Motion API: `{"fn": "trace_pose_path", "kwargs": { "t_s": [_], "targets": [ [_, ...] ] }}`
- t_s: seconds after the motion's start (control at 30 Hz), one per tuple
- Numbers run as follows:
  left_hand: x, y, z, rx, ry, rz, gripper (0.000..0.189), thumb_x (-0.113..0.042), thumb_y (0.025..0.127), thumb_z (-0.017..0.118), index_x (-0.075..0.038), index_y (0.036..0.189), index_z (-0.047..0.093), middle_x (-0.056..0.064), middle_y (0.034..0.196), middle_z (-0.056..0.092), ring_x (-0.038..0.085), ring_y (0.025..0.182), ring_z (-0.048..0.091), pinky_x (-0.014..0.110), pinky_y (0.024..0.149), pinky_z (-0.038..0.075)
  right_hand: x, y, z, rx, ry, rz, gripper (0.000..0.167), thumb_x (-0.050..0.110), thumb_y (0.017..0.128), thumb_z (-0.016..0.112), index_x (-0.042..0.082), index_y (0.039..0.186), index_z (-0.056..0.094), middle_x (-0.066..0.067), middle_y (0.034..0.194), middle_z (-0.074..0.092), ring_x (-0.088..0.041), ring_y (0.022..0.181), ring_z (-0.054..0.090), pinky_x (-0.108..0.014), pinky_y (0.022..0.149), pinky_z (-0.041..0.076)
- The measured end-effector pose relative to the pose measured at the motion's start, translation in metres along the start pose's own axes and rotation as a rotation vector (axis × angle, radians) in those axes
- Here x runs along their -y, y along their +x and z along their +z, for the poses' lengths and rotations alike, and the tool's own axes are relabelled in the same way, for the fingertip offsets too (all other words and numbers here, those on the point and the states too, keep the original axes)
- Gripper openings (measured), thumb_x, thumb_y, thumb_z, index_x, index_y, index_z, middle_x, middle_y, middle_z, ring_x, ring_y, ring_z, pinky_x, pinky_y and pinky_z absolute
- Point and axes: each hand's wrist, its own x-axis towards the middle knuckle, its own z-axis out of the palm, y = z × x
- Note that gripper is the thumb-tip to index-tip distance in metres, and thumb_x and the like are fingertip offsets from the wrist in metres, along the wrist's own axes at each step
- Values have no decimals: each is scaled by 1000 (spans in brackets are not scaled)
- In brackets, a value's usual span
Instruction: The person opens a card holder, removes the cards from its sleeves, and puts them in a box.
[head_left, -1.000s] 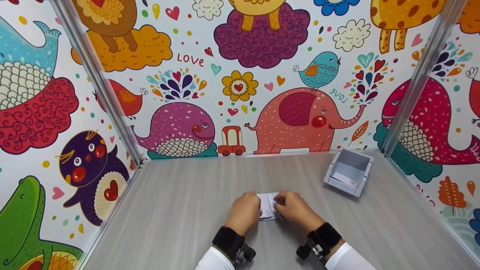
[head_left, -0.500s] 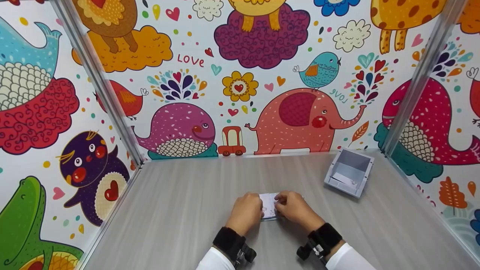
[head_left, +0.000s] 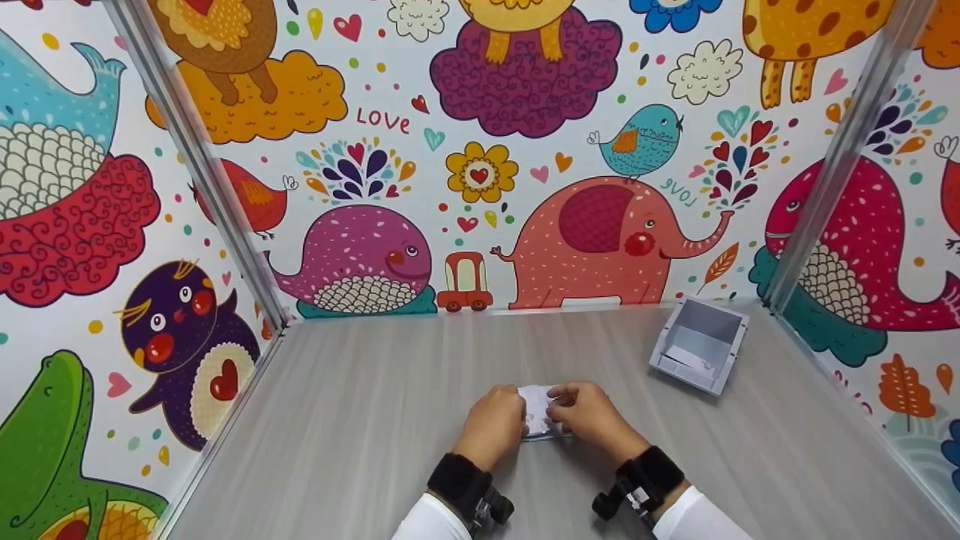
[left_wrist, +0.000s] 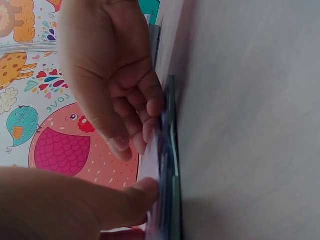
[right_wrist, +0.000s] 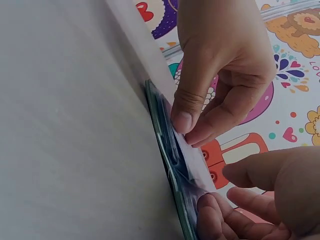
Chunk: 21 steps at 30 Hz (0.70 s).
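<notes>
The left hand (head_left: 493, 420) is pinching a small paper card (head_left: 535, 411) with its thumb and fingers. The right hand (head_left: 589, 412) is touching the other side with loosely bent fingers, its thumb standing apart, and it seems to be gripping nothing. The card is lying on a thin booklet (right_wrist: 172, 155) with clear plastic sheets, which is resting on the gray table (head_left: 375, 390) between the hands.

The job is looking part-way done: the card is lying over the booklet, but I can't tell if it is going inside the plastic. Another white card (head_left: 688, 358) is lying in the gray box (head_left: 709, 319), so more may be waiting. Both arms are leaning toward each other, like a tent.
</notes>
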Motion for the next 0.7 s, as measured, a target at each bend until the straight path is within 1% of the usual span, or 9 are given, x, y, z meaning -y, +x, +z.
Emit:
{"fn": "trace_pose_path", "kwargs": {
  "t_s": [0.13,0.23,0.4,0.5,0.7],
  "targets": [
    [1,-1,-1,-16,-24,18,18,-10,83,96,-10,80,77,2,86,69,21,81,70,38,75,60,0,0,1,14,47,30,32,3,94,79,-8,124,78,-12,100,83,-13,80,72,-26,69,59],
    [1,-3,-2,-33,-33,31,20,-8,81,95,-11,78,76,1,85,71,21,80,71,39,74,60,-1,0,2,23,51,34,38,3,93,79,-11,128,77,-9,96,82,-11,76,69,-25,67,57],
    [0,-3,-4,-28,-56,16,18,-7,82,96,-9,80,78,3,84,71,21,79,70,40,73,60,-2,1,2,1,-8,16,42,0,89,81,-14,128,77,-2,85,79,-8,68,62,-22,62,49],
    [-1,-2,-4,-21,-64,3,16,-7,83,96,-8,81,80,4,84,71,21,77,70,40,73,60,-2,1,1,-1,-2,23,40,-2,89,80,-14,127,78,-1,80,77,-8,65,61,-21,60,48],
    [-1,-1,-3,-3,-69,-23,15,-7,84,94,-8,82,80,5,85,72,21,77,70,40,73,60,-2,0,-1,13,28,45,39,-2,90,80,-14,127,78,1,79,76,-8,62,61,-21,58,48]
  ]
}}
